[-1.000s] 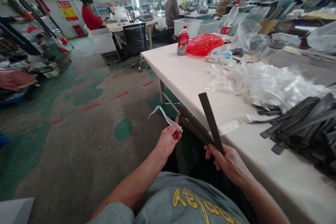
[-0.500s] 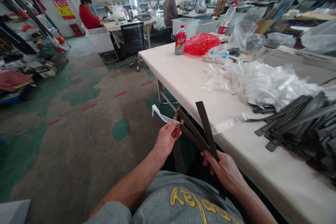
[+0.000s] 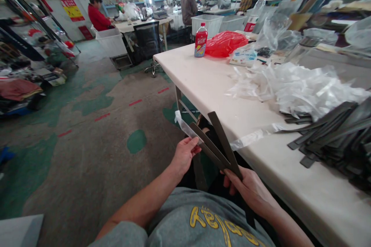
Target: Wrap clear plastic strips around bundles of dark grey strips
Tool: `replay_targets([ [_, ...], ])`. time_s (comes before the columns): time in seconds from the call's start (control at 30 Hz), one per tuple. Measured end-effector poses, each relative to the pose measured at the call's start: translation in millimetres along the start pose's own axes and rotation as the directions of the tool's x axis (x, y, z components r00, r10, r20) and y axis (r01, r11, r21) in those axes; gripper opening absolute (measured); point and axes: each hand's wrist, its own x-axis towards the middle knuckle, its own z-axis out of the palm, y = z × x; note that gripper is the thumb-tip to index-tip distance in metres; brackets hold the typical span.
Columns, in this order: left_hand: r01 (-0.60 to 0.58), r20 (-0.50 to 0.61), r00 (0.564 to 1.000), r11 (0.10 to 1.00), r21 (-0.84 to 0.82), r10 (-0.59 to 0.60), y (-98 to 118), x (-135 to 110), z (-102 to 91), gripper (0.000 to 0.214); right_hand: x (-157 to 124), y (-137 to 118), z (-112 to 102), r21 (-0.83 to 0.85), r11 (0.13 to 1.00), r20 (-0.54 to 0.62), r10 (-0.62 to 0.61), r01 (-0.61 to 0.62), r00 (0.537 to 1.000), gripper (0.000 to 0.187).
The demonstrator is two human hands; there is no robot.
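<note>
My right hand (image 3: 249, 189) grips a small fan of dark flat strips (image 3: 218, 142) by their lower ends, below the table's front edge. My left hand (image 3: 185, 153) pinches a narrow clear plastic sleeve (image 3: 183, 124) that lies along the leftmost strip near its upper end. On the white table (image 3: 208, 85) to the right sits a big pile of the same dark strips (image 3: 336, 135). Behind it lies a heap of clear plastic sleeves (image 3: 292, 88). One more clear sleeve (image 3: 255, 136) hangs over the table edge.
A red bottle (image 3: 200, 40), a red plastic bag (image 3: 224, 43) and a white packet (image 3: 243, 57) stand at the table's far end. Other people sit at tables in the back. Shelves with goods line the left wall. The floor to my left is bare concrete.
The clear sleeve has come up against the leftmost strip's end; before, it hung loose from my left hand. Both hands shifted only a little.
</note>
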Motion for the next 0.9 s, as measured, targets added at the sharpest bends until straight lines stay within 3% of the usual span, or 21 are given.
replay_targets([
  [0.17,0.018,0.210,0.977,0.991,0.135,-0.046,-21,-14,11.3,0.027,15,-7,3,-0.002,0.992,-0.101,-0.125,0.126,0.987,0.044],
  [0.37,-0.119,0.092,0.988,0.992,-0.052,0.123,-4,-1,10.8,0.027,17,0,10,0.042,0.990,-0.081,-0.135,0.138,0.988,0.042],
  [0.5,0.022,0.138,0.990,1.000,0.010,-0.023,-25,-10,15.5,0.025,23,-2,12,0.033,0.984,-0.142,-0.166,0.173,0.976,0.042],
  [0.57,0.037,0.184,0.982,0.999,0.034,-0.042,-26,-12,17.3,0.025,24,-1,11,0.032,0.983,-0.151,-0.173,0.180,0.973,0.041],
  [0.67,-0.082,0.173,0.981,0.996,-0.037,0.087,-4,-1,19.0,0.028,20,3,11,0.045,0.986,-0.109,-0.154,0.160,0.982,0.042],
  [0.77,-0.188,0.046,0.980,0.976,-0.107,0.194,14,10,21.7,0.028,16,6,14,0.072,0.988,-0.083,-0.128,0.134,0.988,0.041],
  [0.9,-0.019,0.113,0.993,0.999,-0.047,0.024,-10,-3,27.1,0.027,16,9,16,0.083,0.986,-0.123,-0.136,0.146,0.983,0.040],
])
